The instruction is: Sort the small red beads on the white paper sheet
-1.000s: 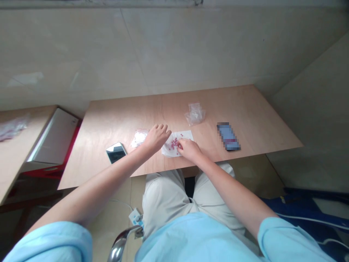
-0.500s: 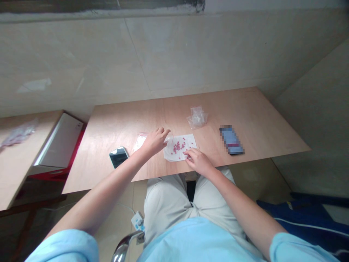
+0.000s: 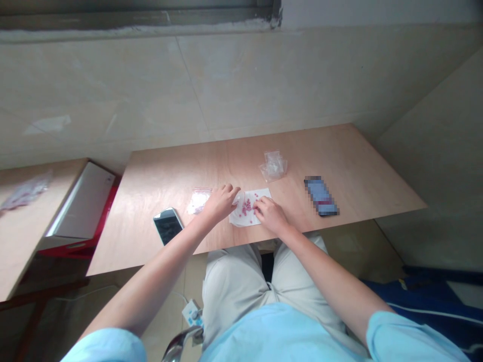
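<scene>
Small pinkish-red beads (image 3: 246,206) lie scattered over a white sheet (image 3: 245,221) near the table's front edge. My left hand (image 3: 223,202) is at the sheet's left side, fingers closed on the edge of a small clear plastic bag (image 3: 240,197); its outline is faint against the white. Over the right part of the sheet, my right hand (image 3: 270,213) has its fingertips pinched down among the beads. Whatever is between those fingertips is too small to make out. A flat zip bag (image 3: 198,200) with a reddish top edge lies left of my left hand, partly covered by it.
Several clear plastic bags (image 3: 273,166) are piled behind the sheet. One phone (image 3: 168,224) lies by my left forearm, another phone (image 3: 321,196) at the right. A wall (image 3: 226,85) borders the table's far edge. A second table (image 3: 22,226) stands at the left.
My right hand has moved up and slightly left, farther over the beads. My left hand stays at the sheet's left side with the clear bag. The whole view has shifted slightly.
</scene>
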The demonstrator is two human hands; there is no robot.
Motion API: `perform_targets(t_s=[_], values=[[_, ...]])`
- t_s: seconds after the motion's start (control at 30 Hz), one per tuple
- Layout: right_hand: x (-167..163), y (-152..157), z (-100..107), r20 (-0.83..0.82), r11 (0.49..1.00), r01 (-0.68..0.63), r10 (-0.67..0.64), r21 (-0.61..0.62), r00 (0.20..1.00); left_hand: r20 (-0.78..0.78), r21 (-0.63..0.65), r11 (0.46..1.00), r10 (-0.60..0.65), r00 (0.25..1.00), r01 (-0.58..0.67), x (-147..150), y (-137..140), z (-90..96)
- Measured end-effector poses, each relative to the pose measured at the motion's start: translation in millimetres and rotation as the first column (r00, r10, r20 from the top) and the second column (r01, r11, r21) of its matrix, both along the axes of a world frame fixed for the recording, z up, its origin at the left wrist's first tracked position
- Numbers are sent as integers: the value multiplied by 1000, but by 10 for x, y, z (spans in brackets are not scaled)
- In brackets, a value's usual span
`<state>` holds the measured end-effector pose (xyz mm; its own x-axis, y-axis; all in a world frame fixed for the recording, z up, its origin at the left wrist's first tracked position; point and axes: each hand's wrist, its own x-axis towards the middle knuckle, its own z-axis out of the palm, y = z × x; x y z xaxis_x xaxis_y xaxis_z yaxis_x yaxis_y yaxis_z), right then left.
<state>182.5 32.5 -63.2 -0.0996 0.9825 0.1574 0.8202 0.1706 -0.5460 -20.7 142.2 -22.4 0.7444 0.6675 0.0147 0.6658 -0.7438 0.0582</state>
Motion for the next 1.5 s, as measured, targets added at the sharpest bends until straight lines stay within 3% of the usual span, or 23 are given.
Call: perform_targets(t_s=[0.2,0.4,0.57,0.7,0.77,0.83,0.93,1.0,1.07,1.3,1.5], values=[[-57,-46,70,-106,996,56,-48,75,993,58,-27,1000,15,998,-14,-97,-1,19],[-299,-316,12,-171,993,-104,112,54,979,97,-53,999,13,995,-8,-148,16,-35],[-314,-233,-14,-195,989,-107,125,99,973,110,-76,997,-11,994,20,-129,48,-74],[-226,-100,13,-323,992,-28,67,125,944,124,-79,996,-18,992,28,-105,40,-52],[-210,-19,20,-473,998,36,-3,60,881,138,-89,996,-15,990,27,-83,34,-24],[-217,84,21,-652,995,73,-97,-63,752,163,-106,994,-13,987,31,-54,31,13],[-240,260,29,-823,969,-11,-204,-247,530,207,-146,988,-19,978,50,-9,37,78],[-244,364,44,-861,948,-100,-226,-301,456,237,-176,982,-21,971,64,13,41,122],[-236,441,59,-870,942,-148,-207,-301,448,262,-190,979,-22,965,74,26,40,163],[-213,556,18,-801,946,-218,-66,-240,595,273,-149,986,-37,961,80,49,26,230],[-255,590,-23,-844,919,-234,-161,-317,511,226,-34,989,-131,965,142,100,-26,241]])
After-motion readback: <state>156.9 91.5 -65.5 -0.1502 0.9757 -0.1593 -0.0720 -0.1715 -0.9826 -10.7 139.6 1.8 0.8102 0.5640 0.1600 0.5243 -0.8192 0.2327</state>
